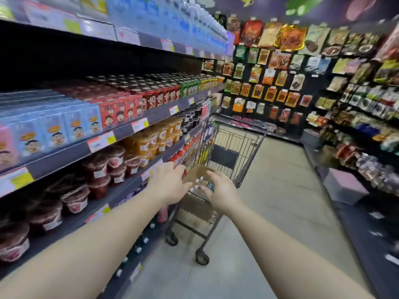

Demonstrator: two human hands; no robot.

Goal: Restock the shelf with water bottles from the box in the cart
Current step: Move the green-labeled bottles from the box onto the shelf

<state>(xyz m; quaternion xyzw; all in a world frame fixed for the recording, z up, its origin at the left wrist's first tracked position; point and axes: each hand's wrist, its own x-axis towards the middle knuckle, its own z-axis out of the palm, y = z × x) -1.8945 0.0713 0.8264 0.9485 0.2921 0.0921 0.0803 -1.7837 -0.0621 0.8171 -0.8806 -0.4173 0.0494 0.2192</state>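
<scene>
We get a single wide-angle view from head height — looking forward and down the aisle, shelf close on our left, cart near ahead, both forearms reaching into frame — edges curved.

Just beyond the hands, the dark wire shopping cart is bare metal with a dull sheen. The open brown box inside it is matt, rough-looking cardboard. The clear water bottles in it are glossy plastic with white caps. Below the hands, the pale grey floor looks smooth and faintly shiny.
</scene>
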